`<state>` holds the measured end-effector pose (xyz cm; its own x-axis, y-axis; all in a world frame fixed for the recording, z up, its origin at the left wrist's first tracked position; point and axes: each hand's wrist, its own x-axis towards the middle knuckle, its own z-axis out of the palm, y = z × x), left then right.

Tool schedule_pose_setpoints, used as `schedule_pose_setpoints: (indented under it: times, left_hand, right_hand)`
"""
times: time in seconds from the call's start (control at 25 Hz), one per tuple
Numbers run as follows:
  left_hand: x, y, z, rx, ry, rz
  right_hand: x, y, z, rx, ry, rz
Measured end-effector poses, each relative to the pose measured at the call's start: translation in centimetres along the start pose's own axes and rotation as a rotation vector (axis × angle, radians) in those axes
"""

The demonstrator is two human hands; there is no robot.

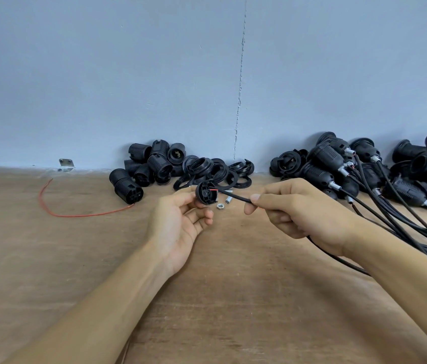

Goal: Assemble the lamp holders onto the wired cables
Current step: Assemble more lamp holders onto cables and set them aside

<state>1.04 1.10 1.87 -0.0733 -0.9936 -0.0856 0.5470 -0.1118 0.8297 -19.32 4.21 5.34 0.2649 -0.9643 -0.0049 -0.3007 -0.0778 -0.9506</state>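
Left hand [181, 222] pinches black lamp holder cap [206, 193] above wooden table [49, 258] — right hand [296, 208] grips black cable [233, 197], red-tipped end at cap. Loose holders [149, 166] by wall; wired ones [364, 166] right.

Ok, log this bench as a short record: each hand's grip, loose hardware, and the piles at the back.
left grip: holds black holder cap
right grip: pinches black cable, its end at the cap
hardware: nut and threaded tube on the table, between the hands
back centre: unwired holder bodies, rings
back right: wired holders
left: loose red wire
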Motion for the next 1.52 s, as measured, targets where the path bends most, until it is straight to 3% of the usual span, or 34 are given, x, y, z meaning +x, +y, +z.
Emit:
schedule_pose_setpoints:
  times: [0.32,0.6,0.96,1.16,1.24,1.32,1.52]
  left_hand:
    - [-0.1,-0.4,0.1,0.101,-0.085,0.031]
    - [0.1,-0.9,-0.4,0.389,-0.063,0.212]
    - [-0.2,-0.4,0.0,0.188,-0.153,0.083]
    - [-0.3,-0.2,-0.2,0.242,-0.15,0.045]
    - [-0.3,-0.1,-0.2,0.235,-0.163,0.015]
    - [-0.3,0.1,-0.1,0.178,-0.197,-0.01]
    - [-0.3,-0.1,0.0,0.131,-0.235,0.045]
  right_hand:
    - [0.0,0.1,0.6,-0.067,0.042,0.044]
    - [0.0,0.1,0.6,-0.253,0.1,0.032]
    - [0.1,0.7,-0.1,-0.073,0.059,0.032]
    - [-0.2,0.8,0.4,-0.5,0.241,-0.246]
    - [-0.4,0.7,0.6,-0.543,0.288,-0.307]
    - [-0.5,0.6,0.6,-0.468,0.272,-0.256]
    - [-0.4,0.0,0.8,0.111,-0.033,0.092]
